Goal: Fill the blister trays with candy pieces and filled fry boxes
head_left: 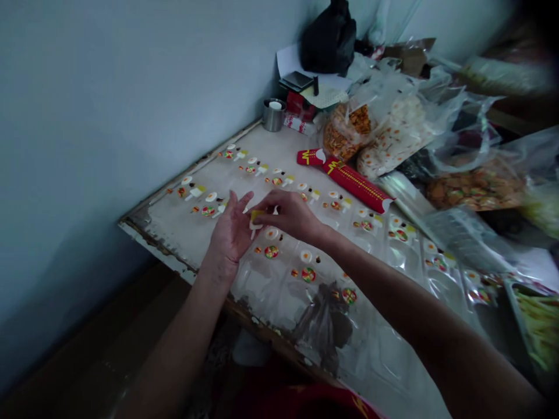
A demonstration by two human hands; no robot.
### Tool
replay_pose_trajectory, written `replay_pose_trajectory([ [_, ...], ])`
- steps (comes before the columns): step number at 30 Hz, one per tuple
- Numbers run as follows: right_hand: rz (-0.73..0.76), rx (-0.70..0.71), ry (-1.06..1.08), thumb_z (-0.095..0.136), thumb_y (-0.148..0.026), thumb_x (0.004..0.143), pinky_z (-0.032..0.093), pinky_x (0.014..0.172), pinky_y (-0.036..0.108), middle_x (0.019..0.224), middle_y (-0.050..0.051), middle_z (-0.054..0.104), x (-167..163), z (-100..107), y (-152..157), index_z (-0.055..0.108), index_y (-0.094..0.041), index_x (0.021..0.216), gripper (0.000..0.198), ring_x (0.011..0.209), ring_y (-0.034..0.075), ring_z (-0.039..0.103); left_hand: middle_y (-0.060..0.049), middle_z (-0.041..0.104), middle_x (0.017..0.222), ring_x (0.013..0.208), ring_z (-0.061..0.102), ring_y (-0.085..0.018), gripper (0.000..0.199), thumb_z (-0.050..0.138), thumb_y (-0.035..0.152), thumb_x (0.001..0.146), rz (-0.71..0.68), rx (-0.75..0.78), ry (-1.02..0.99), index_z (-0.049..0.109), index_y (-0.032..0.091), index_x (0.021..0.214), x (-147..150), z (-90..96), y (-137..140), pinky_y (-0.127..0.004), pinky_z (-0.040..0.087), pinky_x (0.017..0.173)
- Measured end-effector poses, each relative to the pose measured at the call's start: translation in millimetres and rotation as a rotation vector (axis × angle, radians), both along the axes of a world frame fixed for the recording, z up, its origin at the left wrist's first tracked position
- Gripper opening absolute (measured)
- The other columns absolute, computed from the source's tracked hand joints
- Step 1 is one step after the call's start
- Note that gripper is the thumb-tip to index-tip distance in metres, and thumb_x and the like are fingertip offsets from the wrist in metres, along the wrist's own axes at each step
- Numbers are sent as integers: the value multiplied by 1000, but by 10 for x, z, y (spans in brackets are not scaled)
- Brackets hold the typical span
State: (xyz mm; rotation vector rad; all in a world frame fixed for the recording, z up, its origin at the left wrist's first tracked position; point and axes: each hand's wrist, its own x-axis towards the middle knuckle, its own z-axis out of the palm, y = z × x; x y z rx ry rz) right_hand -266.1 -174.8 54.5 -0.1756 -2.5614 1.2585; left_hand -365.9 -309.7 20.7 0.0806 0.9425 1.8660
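Observation:
My right hand (293,214) pinches a small yellow-and-white popsicle-shaped piece (255,221) between thumb and fingers. It holds the piece over my left hand (232,230), which is turned palm up with its fingers spread. Whether anything lies deeper in the left palm is hidden. Around both hands, rows of miniature food pieces lie in small groups on the table (244,285). Among them are a white fried-egg piece (306,256), a round pizza-like piece (271,251) and tiny orange and brown bits. Clear plastic sheets or trays (399,256) show under some groups on the right.
Behind the rows lie red fry-box-like cartons (356,183) with yellow marks. Clear bags of small orange pieces (345,134) and egg pieces (393,131) crowd the right. A metal cup (273,116) stands by the wall. A tray of yellowish pieces (539,326) sits at far right.

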Motion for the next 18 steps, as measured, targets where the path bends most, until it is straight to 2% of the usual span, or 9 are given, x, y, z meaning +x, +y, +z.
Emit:
replay_pose_trajectory([
  [2,-111,-237,-113,81,-33,77,44,58,22,73,1,70,260,-18,101,78,-17,87,20,64,12,60,-11,70,115,107,68,-24,37,60,50,93,58,29,132,64,22,115,-1,-8,15,-40,57,89],
  [4,-230,-433,-258,85,-32,70,44,52,21,68,1,71,527,-132,165,76,-16,87,25,57,12,60,-7,70,110,105,67,-20,25,69,38,87,262,-21,316,67,22,107,-29,-30,6,-33,55,88],
  [6,-333,-533,-376,85,-25,67,46,49,21,63,1,70,716,-305,169,73,-15,84,23,53,13,61,-4,70,99,97,66,-16,18,73,29,81,472,-104,481,68,22,97,-75,-52,2,-28,54,83],
  [7,-370,-539,-413,83,-22,68,46,48,21,61,1,69,766,-391,152,72,-15,83,20,51,13,62,-3,69,94,92,66,-14,15,73,27,80,521,-130,531,68,22,93,-101,-59,11,-27,54,81],
  [9,-425,-452,-435,79,-19,71,45,48,22,58,0,68,788,-522,100,72,-16,82,13,51,14,62,-1,67,86,83,64,-13,13,72,25,79,497,-137,576,68,21,92,-141,-60,53,-27,53,78],
  [11,-487,-245,-418,78,-19,73,45,53,23,63,1,70,748,-571,49,74,-17,83,11,56,15,64,-1,66,81,77,63,-12,14,70,25,80,418,-121,607,69,21,93,-151,-37,111,-27,53,77],
  [14,-539,88,-433,77,-21,73,46,62,25,78,5,76,688,-531,-14,77,-18,84,11,71,18,69,1,67,79,75,63,-11,15,73,25,76,351,-136,644,71,22,91,-112,43,165,-27,53,79],
  [15,-522,149,-457,76,-23,74,46,64,26,82,5,77,676,-510,-30,78,-18,85,12,75,19,69,2,68,78,76,63,-11,16,75,24,72,321,-162,646,73,24,88,-103,70,174,-27,53,80],
  [18,-410,197,-486,73,-36,82,46,65,26,95,3,78,676,-464,-18,79,-22,97,22,85,21,71,11,73,79,85,67,-16,15,77,32,66,183,-305,741,74,37,80,-155,88,285,-31,55,82],
])
